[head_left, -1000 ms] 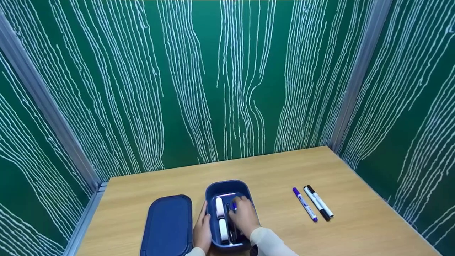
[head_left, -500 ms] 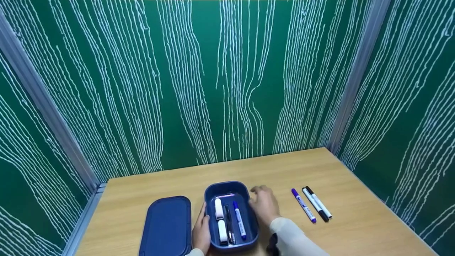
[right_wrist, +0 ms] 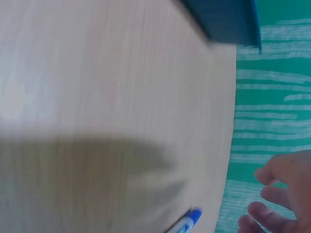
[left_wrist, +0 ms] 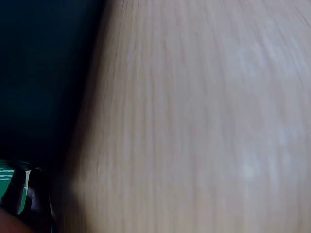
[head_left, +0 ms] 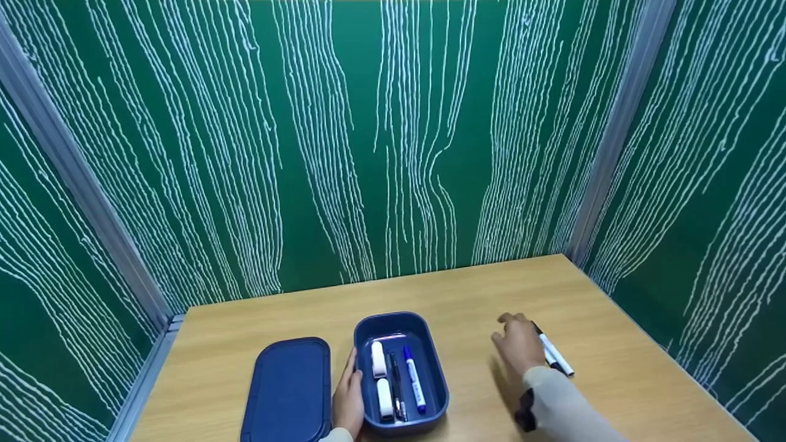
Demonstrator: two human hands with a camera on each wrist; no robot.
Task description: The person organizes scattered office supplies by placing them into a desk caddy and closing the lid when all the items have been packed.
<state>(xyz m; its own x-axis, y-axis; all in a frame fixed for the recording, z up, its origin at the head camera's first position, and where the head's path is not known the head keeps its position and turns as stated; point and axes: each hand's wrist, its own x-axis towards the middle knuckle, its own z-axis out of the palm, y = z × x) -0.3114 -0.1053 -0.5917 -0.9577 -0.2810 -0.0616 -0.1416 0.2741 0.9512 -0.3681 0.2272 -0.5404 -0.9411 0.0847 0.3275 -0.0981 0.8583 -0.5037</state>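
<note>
A dark blue box (head_left: 436, 393) stands uncovered on the table, with two white, rounded objects (head_left: 384, 396), black pens (head_left: 396, 377) and a blue-capped marker (head_left: 415, 383) inside. My left hand (head_left: 348, 402) rests along the box's left wall, fingers extended. In the left wrist view, its fingers (left_wrist: 34, 199) show dark at the bottom left. To the right, my right hand (head_left: 521, 345) hovers over the loose markers, its fingers loosely bent and holding nothing. Two black-and-white markers (head_left: 560, 357) show beside it. A blue-tipped marker (right_wrist: 187, 222) appears in the right wrist view; the hand hides it in the head view.
A dark blue lid (head_left: 288, 390) lies flat to the left of the box. Green walls (head_left: 430, 184) with wavy white lines enclose the wooden table (head_left: 466, 301) at the back and sides.
My right hand let go of the blue-capped marker inside the box, came out over the right wall and moved right to the loose markers. The left hand stayed at the box.
</note>
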